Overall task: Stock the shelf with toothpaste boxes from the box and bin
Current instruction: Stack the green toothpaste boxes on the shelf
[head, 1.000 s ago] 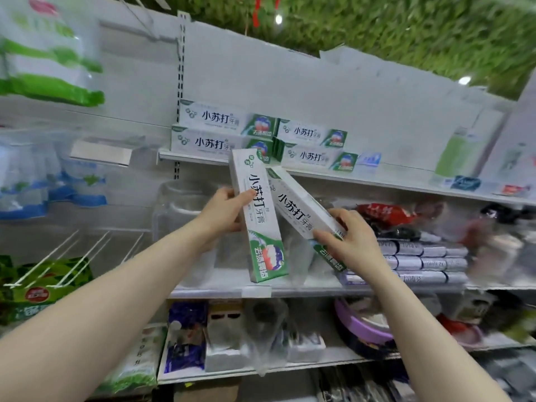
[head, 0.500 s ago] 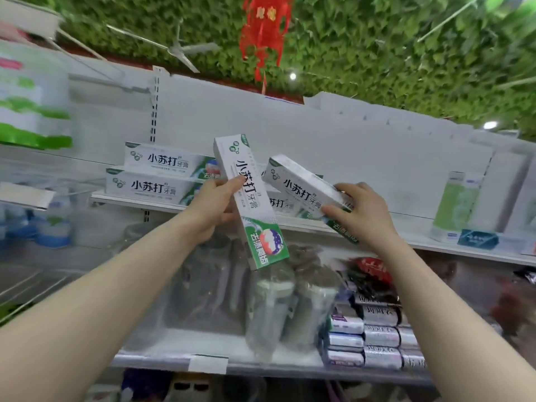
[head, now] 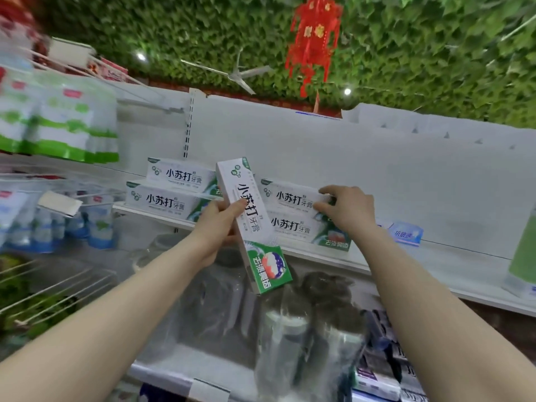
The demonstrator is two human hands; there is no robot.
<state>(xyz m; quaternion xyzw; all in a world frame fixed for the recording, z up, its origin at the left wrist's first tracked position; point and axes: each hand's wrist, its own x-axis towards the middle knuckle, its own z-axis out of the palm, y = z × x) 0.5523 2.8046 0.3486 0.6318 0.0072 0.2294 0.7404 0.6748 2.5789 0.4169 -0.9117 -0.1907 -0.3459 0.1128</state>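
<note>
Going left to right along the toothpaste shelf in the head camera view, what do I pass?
Left stack of two toothpaste boxes → left hand gripping a tilted box → right stack → right hand holding the end of its top box → blue shelf tag → green container.

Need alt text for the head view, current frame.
The left hand holds a toothpaste box tilted near upright in front of a white shop shelf. The right hand grips the end of a second box lying flat on a lower box there. Two more stacked boxes sit further left on the shelf.
</note>
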